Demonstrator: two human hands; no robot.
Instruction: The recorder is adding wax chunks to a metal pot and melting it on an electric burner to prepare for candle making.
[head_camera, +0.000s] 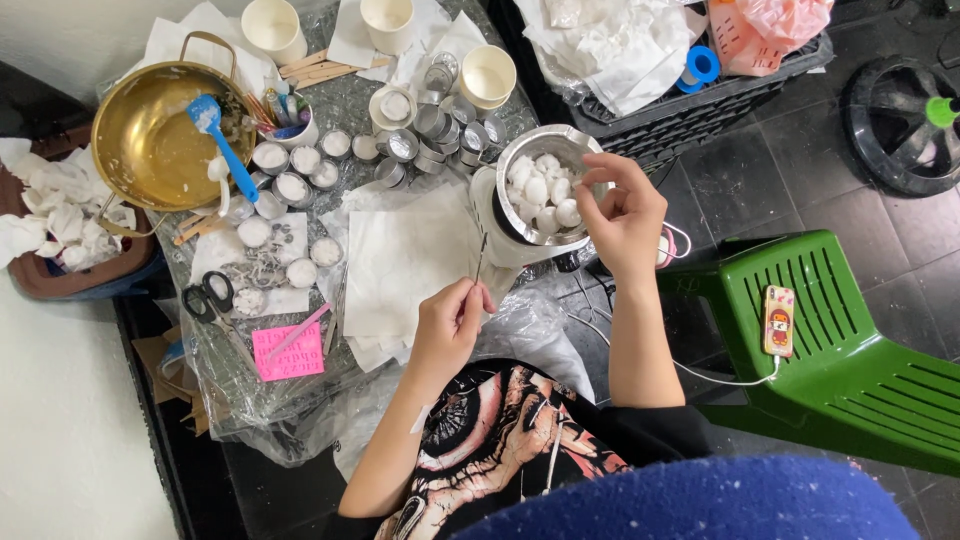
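Observation:
My left hand (452, 322) pinches a thin dark metal tool (480, 258) that points up toward a steel pot (520, 150). The pot holds several white wax pieces (541, 190) and stands on a white base. My right hand (622, 217) is curled over the pot's right rim, its fingertips at a white wax piece at the edge. White paper sheets (405, 255) lie on the table just left of the pot. Whether the right fingers grip the piece is unclear.
A brass pan (150, 145) with a blue spatula (222, 145) sits at the left. Small tins of white wax (290, 175), empty tins, paper cups (487, 76), scissors (212, 298) and a pink card (288, 350) crowd the table. A green plastic chair (830, 350) with a phone (778, 320) stands right.

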